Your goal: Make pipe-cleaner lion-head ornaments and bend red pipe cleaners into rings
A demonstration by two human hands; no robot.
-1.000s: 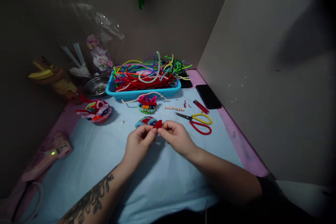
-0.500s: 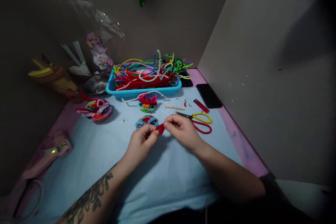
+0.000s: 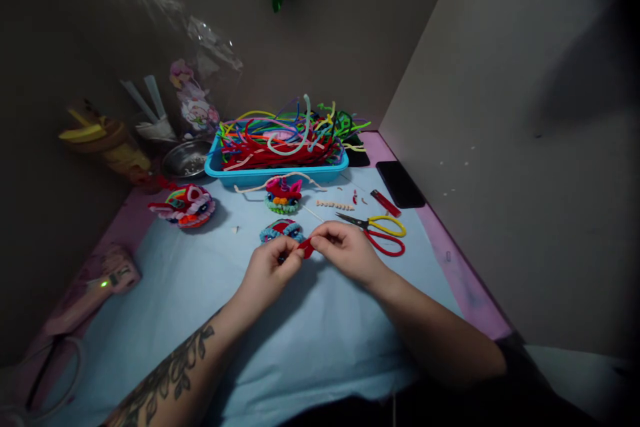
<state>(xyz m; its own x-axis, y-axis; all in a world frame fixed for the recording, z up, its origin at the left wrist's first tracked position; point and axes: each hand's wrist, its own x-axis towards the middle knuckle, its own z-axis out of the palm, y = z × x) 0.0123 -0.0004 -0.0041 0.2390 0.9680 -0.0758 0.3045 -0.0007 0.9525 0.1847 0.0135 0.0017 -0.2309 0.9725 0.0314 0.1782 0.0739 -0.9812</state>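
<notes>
No text, brand, number or sign is legible. The clear bag (image 3: 193,103), upper left of the frame, carries a pink cartoon print, too blurred to show any lettering. The lighter (image 3: 385,203) and phone (image 3: 400,183), centre right, are too small and dark to read.

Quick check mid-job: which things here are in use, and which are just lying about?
In use: red pipe-cleaner piece, pinched between left hand and right hand.
Lying about: scissors, lighter, phone, pink glue gun, blue tray of pipe cleaners, pink horned figure, multicoloured figure, blue-rimmed piece.
</notes>
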